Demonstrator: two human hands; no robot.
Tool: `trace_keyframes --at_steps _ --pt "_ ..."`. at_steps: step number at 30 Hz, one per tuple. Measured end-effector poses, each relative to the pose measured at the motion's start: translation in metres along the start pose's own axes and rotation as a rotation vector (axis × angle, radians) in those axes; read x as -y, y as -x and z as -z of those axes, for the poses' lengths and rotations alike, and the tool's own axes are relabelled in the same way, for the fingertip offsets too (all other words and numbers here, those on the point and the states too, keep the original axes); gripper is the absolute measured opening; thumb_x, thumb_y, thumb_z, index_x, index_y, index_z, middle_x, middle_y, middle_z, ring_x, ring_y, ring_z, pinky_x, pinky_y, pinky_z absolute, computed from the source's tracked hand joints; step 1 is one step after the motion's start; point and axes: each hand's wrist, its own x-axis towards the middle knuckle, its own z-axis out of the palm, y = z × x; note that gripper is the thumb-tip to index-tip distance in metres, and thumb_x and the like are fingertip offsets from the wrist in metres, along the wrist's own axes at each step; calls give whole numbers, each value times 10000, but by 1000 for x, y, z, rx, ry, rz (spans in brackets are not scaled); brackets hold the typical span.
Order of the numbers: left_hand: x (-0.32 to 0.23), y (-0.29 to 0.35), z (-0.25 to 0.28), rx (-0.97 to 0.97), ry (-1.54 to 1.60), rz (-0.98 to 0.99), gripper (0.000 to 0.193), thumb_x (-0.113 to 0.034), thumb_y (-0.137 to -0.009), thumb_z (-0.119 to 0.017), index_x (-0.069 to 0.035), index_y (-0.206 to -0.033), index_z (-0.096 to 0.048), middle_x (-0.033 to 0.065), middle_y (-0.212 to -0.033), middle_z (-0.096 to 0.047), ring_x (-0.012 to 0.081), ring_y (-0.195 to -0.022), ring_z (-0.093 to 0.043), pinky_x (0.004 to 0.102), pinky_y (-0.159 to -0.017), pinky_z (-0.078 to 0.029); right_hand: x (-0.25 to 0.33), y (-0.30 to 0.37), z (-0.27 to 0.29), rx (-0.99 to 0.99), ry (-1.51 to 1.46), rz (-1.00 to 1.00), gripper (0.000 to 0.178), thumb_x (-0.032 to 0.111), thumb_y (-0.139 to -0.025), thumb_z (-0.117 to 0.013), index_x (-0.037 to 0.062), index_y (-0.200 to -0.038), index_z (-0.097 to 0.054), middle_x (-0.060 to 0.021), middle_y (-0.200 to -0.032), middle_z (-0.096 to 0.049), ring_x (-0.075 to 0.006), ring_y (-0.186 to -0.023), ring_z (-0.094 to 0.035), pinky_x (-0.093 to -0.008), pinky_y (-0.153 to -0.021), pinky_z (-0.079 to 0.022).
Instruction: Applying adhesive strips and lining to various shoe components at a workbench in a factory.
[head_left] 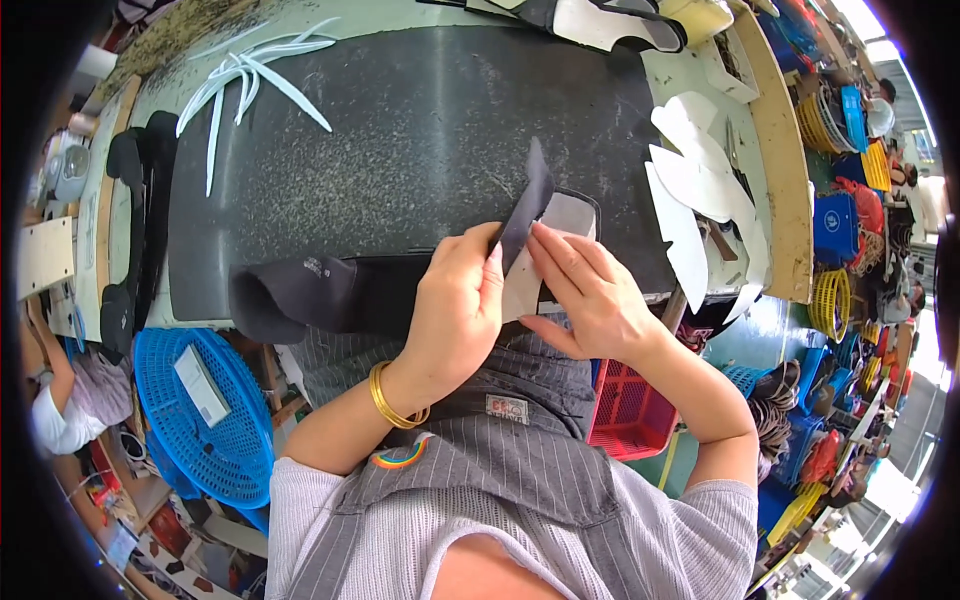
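Observation:
A black, soft shoe-upper piece (290,297) with a grey lining (570,213) lies across the near edge of the dark work board (400,130). Its left end curls into a loop. Closed round its middle, my left hand (457,305) wears a gold bangle at the wrist. One narrow flap (530,190) stands up folded between my hands. The fingers of my right hand (598,300) are together, their tips pressed against that flap beside my left thumb. Its thumb points toward the piece's lower edge. What lies under my fingers is hidden.
Pale blue strips (245,75) lie at the board's far left, white cut-out shapes (690,165) at its right. More black pieces (150,200) hang over the left side. A blue basket (205,420) and a red crate (635,410) stand below the table edge. Another person (80,405) sits far left.

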Motion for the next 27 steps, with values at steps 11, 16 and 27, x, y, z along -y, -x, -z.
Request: trace_keyframes --at_steps 11,16,27 --pt "1 6 -12 27 -325 -400 374 -30 -789 -611 87 -1144 -603 180 -1029 -655 280 -893 -618 371 -782 -503 -27 -3 22 134 -307 -58 544 373 -781 -693 -85 -1070 -641 -225 -1130 -609 -365 -1046 -562 -391 -927 -473" --pt "16 9 -27 -20 -714 -661 378 -120 -781 -585 63 -1109 -625 214 -1119 -655 250 -931 -588 360 -787 -475 -33 -56 42 112 -744 -983 304 252 -920 -655 -49 -956 -641 -30 -808 -646 -74 -774 -567 -229 -717 -466" --pt "15 15 -28 -20 -686 -542 437 -159 -751 -649 19 -1150 -651 163 -1280 -593 243 -979 -544 357 -789 -466 -54 -71 46 450 -535 -668 273 174 -794 -736 -34 -946 -647 -121 -828 -675 -184 -809 -664 -307 -721 -517"
